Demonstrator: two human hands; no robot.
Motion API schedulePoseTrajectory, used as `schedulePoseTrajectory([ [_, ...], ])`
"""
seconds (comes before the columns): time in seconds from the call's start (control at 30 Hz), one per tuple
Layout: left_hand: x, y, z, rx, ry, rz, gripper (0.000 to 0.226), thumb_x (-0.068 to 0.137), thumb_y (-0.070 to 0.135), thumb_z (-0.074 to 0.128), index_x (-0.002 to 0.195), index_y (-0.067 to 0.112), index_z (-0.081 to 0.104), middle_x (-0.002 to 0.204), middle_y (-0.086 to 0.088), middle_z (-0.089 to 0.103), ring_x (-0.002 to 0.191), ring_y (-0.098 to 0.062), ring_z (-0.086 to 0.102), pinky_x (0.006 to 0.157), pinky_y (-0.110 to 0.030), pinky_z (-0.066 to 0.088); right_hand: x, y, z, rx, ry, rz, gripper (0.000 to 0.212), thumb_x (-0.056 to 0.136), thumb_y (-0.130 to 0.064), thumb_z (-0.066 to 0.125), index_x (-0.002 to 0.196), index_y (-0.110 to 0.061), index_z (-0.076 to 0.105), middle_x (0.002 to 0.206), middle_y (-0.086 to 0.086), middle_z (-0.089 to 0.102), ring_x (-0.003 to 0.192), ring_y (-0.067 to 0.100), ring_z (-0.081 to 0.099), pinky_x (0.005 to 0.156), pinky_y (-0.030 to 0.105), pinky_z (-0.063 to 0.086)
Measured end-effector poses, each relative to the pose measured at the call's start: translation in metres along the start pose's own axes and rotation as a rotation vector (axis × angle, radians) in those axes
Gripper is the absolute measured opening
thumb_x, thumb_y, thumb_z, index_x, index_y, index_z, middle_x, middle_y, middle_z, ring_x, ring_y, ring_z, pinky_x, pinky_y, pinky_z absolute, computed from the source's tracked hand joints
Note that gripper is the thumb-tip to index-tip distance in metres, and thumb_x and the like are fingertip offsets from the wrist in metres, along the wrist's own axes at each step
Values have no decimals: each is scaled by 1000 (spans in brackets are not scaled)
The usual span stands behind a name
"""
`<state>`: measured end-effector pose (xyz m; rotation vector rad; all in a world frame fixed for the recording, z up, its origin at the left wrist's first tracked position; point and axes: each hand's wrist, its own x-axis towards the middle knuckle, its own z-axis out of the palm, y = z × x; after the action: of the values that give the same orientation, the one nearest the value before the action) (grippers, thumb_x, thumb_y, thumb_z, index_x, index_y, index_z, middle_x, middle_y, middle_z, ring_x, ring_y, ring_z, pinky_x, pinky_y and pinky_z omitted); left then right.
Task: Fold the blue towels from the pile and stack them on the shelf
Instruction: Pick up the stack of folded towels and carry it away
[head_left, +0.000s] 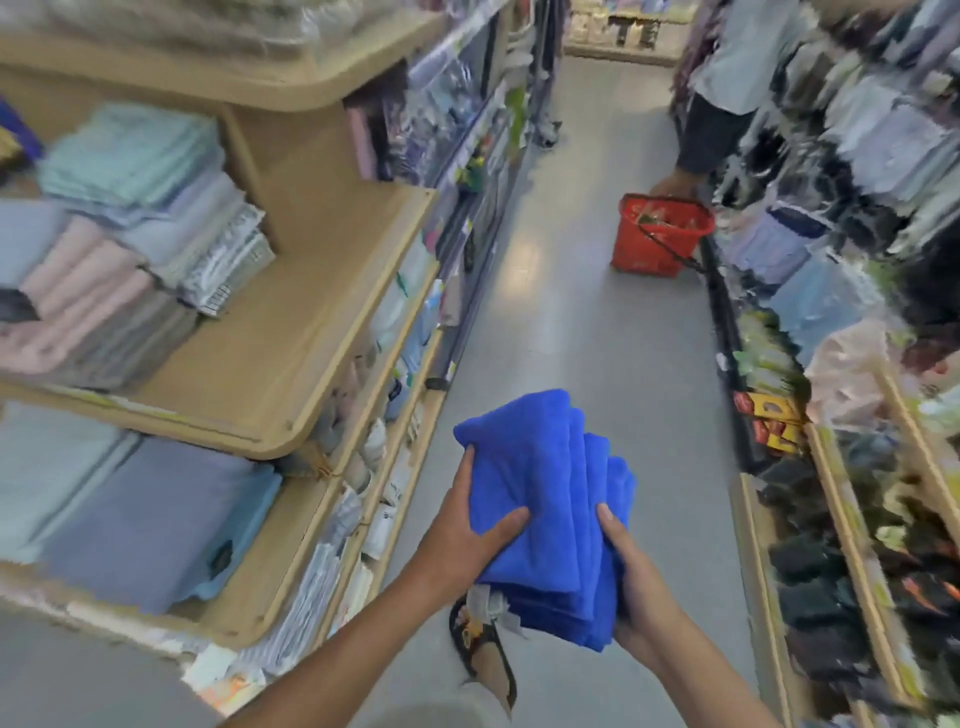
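Observation:
A stack of folded bright blue towels (545, 499) is held in front of me above the aisle floor. My left hand (462, 530) grips its left side, thumb on top and fingers underneath. My right hand (631, 587) grips the right side the same way. The wooden shelf (291, 332) stands to my left, its middle board partly bare on the right, with folded pastel towels (130, 244) stacked on its left part.
A lower shelf board holds folded grey-blue linens (145, 514). Farther down the aisle a person (727, 88) bends over a red shopping basket (660, 234) on the floor. Racks of goods line the right side (831, 467). My sandalled foot (483, 654) shows below the towels.

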<state>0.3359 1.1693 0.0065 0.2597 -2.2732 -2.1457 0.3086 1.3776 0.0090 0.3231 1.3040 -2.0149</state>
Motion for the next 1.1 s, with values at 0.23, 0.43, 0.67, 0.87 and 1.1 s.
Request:
schedulePoseTrajectory([
  [0.23, 96, 29, -45, -32, 219, 89, 81, 81, 59, 77, 141, 71, 24, 146, 43, 38, 135, 15, 40, 97, -1, 37, 111, -85, 49, -116, -175, 74, 64, 81, -58, 79, 133, -24, 67, 142, 13, 61, 130, 33, 60, 94, 44, 58],
  [0.43, 145, 53, -89, -31, 381, 124, 81, 88, 50, 75, 149, 59, 22, 151, 33, 41, 139, 6, 41, 106, -13, 40, 183, -144, 100, -235, -324, 127, 61, 81, -59, 79, 131, -27, 68, 141, 12, 62, 128, 32, 62, 91, 43, 59],
  [0.67, 165, 97, -135, -79, 698, 209, 78, 87, 54, 71, 143, 68, 18, 149, 41, 36, 139, 11, 37, 100, -4, 37, 256, -215, 189, -487, -601, 147, 71, 67, -61, 87, 129, -30, 70, 138, 6, 66, 125, 27, 64, 89, 38, 60],
  [0.87, 177, 126, -171, -82, 1078, 276, 77, 82, 60, 73, 139, 71, 22, 144, 45, 39, 135, 14, 41, 98, -4, 39, 316, -248, 295, -644, -899, 188, 78, 63, -62, 89, 130, -28, 69, 137, 5, 67, 125, 24, 65, 93, 38, 58],
  [1.1, 194, 129, -207, -97, 1433, 211, 94, 74, 63, 79, 148, 56, 21, 137, 45, 46, 127, 15, 49, 91, -6, 46, 379, -231, 394, -718, -1085, 462, 70, 61, -55, 92, 122, -23, 75, 133, 9, 69, 118, 27, 69, 81, 36, 61],
])
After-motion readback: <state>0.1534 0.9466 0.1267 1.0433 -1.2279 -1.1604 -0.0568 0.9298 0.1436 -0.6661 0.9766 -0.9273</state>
